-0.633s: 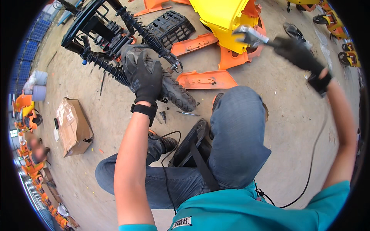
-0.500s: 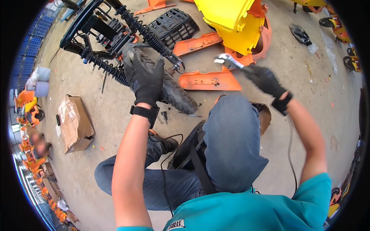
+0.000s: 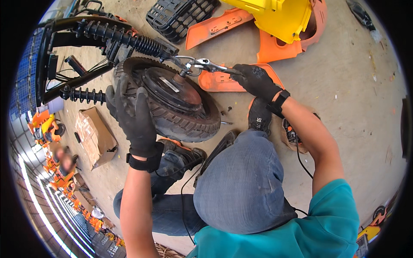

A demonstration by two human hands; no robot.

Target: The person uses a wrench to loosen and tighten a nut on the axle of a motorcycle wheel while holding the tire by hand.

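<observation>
Concrete floor (image 3: 352, 99), bare and dusty, small debris scattered; the far left edge shows rows of orange machines (image 3: 47, 124) receding along blue panelling. A person sits on the floor, knees up, in blue jeans and a teal shirt. Black tubular frame (image 3: 56, 47) lies on its side at upper left, two coil shock absorbers (image 3: 129, 41) attached. Mounted in it, a knobbly black tyre with hub motor, the wheel (image 3: 172, 99), directly ahead of the knees. Yellow body panel (image 3: 279, 17) and several orange panels (image 3: 219, 26) lie beyond it, alongside a black plastic basket (image 3: 180, 15) whose contents cannot be made out. Open cardboard box (image 3: 97, 135) left of the wheel, tipped on its side; interior not visible. Left hand (image 3: 133, 120), black glove, forearm raised, fingers spread flat and curled over the tyre tread at its left side, gripping it. Right hand (image 3: 256, 81), black glove, arm extended forward, fingers closed around the handle of a chrome wrench (image 3: 206, 66); the wrench head sits at the axle at the wheel's centre-top, just beside the lower shock mount.
</observation>
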